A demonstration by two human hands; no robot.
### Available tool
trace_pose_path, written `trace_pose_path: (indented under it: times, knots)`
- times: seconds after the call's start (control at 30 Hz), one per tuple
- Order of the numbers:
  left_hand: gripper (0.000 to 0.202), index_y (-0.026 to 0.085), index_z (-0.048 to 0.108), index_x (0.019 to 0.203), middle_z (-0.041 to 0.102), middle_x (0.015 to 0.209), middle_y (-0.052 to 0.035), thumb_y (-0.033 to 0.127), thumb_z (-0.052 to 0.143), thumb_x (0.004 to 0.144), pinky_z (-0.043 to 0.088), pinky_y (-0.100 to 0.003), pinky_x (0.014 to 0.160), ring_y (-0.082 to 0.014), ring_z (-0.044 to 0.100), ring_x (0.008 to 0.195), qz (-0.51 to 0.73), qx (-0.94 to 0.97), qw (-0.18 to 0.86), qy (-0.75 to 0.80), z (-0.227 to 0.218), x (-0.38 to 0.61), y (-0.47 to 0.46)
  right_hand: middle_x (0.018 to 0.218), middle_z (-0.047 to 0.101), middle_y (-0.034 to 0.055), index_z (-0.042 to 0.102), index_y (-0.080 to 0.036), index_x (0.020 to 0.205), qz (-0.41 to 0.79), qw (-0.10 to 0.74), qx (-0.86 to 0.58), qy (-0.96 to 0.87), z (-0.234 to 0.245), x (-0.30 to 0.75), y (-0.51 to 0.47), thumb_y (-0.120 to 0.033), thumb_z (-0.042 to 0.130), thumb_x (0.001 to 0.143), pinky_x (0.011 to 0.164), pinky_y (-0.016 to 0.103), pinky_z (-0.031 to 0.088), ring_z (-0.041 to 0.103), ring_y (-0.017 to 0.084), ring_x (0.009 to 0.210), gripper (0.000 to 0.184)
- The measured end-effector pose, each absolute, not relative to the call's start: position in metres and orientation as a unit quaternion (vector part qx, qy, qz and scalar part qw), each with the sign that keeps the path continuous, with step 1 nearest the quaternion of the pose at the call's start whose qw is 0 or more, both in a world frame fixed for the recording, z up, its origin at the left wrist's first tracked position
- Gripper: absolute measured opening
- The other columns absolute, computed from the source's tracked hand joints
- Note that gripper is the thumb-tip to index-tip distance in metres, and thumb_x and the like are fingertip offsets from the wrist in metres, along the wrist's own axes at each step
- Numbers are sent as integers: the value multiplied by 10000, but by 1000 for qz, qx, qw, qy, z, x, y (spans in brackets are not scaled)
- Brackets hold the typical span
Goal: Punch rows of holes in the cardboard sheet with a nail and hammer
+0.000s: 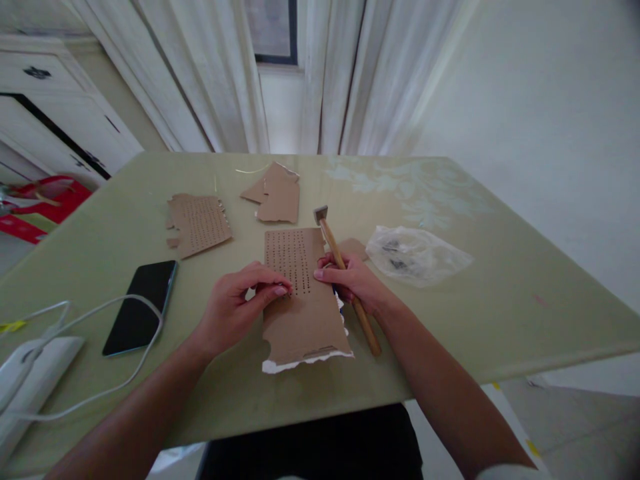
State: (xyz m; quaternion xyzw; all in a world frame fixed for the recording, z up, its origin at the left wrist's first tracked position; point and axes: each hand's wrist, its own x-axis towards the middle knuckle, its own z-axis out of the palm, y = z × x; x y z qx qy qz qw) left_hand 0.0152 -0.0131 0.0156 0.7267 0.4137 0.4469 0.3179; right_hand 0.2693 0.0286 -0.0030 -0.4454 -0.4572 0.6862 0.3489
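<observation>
Holding the hammer [335, 248], the right hand [354, 277] touches cardboard [300, 323], holed above, unholed below; the left hand [244, 297] pinches narrowly, contents indiscernible.

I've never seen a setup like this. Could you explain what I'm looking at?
There is no machine here, just a person's two bare hands. The single picture comes from a camera worn on that person's head, looking forward and down.

The right hand holds a hammer, its thumb on a cardboard sheet with rows of small holes. The left hand has its fingertips at the lowest holes; anything pinched there is too small to tell.

Around them on the table lie another holed piece, torn cardboard, a clear plastic bag and a phone.
</observation>
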Motion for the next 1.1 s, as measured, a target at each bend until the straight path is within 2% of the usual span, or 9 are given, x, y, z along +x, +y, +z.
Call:
trace_pose_path:
  times: [0.43, 0.8, 0.93, 1.03, 1.1]
  knots:
    - [115, 272, 862, 987, 827, 893, -27, 230, 758, 960, 559, -280, 731, -170, 735, 803, 449, 729, 322, 404, 12, 12, -13, 513, 524, -107, 647, -204, 871, 683, 347, -446, -464, -2, 269, 29, -494, 959, 668, 288, 171, 226, 337, 37, 327, 471]
    - [78, 234, 845, 904, 815, 821, -41, 277, 790, 939, 471, -280, 604, -165, 675, 709, 450, 739, 287, 411, 15, 22, -15, 523, 536, -102, 647, -205, 889, 681, 345, -442, -471, -2, 270, 28, -506, 965, 668, 293, 178, 227, 339, 39, 325, 491]
    - [83, 232, 842, 899, 816, 821, -34, 284, 794, 942, 459, -264, 590, -154, 663, 695, 448, 749, 280, 399, 9, 22, -13, 463, 446, -114, 674, -192, 891, 643, 353, -453, -507, -3, 270, 30, -612, 859, 794, 301, 182, 225, 319, 49, 321, 469]
    - [103, 230, 843, 903, 821, 839, -38, 299, 782, 950, 476, -259, 610, -157, 676, 715, 454, 749, 281, 393, 5, 20, -10, 447, 350, -132, 696, -175, 921, 570, 405, -483, -528, 4, 275, 30, -670, 717, 914, 300, 184, 250, 287, 54, 312, 496]
    - [102, 228, 842, 913, 823, 855, -38, 300, 779, 949, 482, -259, 624, -156, 677, 723, 455, 750, 281, 389, 3, 19, -9, 472, 339, -142, 679, -189, 988, 546, 447, -474, -527, 15, 281, 25, -655, 694, 944, 292, 184, 244, 263, 56, 311, 468]
